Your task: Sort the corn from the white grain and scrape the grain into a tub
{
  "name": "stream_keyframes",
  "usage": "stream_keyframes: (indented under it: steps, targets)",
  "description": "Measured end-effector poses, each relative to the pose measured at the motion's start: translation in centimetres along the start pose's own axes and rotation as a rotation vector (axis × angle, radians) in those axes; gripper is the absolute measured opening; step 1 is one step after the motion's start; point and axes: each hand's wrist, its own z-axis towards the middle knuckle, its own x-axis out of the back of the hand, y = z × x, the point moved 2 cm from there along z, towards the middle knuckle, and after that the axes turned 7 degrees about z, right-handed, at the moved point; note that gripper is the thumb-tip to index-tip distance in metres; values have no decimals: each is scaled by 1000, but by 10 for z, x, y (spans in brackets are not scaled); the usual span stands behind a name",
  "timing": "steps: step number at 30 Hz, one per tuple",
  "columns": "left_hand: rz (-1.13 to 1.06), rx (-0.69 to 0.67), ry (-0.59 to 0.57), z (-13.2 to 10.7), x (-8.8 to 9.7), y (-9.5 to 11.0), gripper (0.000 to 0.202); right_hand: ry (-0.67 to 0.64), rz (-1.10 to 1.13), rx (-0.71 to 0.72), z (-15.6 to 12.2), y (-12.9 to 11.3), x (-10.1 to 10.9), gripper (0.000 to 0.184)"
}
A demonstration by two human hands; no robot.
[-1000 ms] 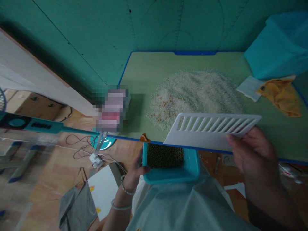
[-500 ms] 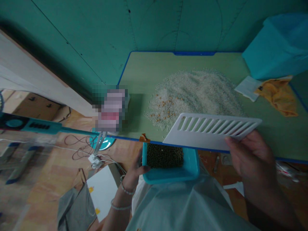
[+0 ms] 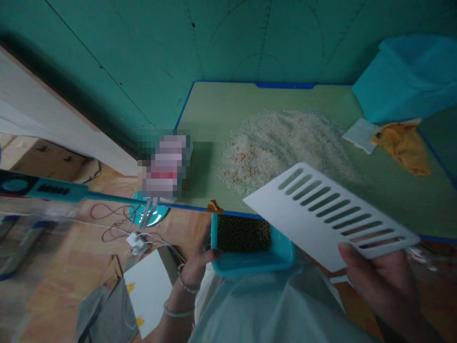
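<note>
I see a blue tub [image 3: 250,262] at five o'clock, dark beans [image 3: 244,233] inside, left hand [image 3: 200,257] gripping its rim, right hand [image 3: 385,281] pinching a slotted white scraper [image 3: 312,229] at four, grain [image 3: 289,138] heaped on the bench [image 3: 217,105] at two

A hand could be passed over the pale green, blue-edged tabletop [image 3: 217,102] along its far strip and between the pixelated pink-and-white object [image 3: 166,162] at left and the heap of white grains [image 3: 300,136]. At near right, the heap is screened by the flat white slotted scraper [image 3: 303,219]; the far right is blocked by the angular turquoise container [image 3: 385,88].
</note>
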Motion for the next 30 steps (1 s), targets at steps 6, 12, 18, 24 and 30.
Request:
stream_keyframes:
  steps: [6, 12, 18, 24, 30]
  targets:
    - [33, -30, -1, -1, -3, 2, 72, -198, -41, 79, -5, 7, -16, 29]
    - [50, -70, -40, 0, -6, 5, 71, -196, -128, 209, 7, 0, -28, 19]
    - [31, -32, -7, 0, -4, 2, 73, -53, -179, 142, 16, 2, -10, 21]
    - [23, -15, -7, 1, -6, 4, 73, 56, -148, 55, 27, 10, 21, 29]
    - [25, -5, 15, 0, -7, 6, 76, 129, -196, 150, 44, -5, 30, 25]
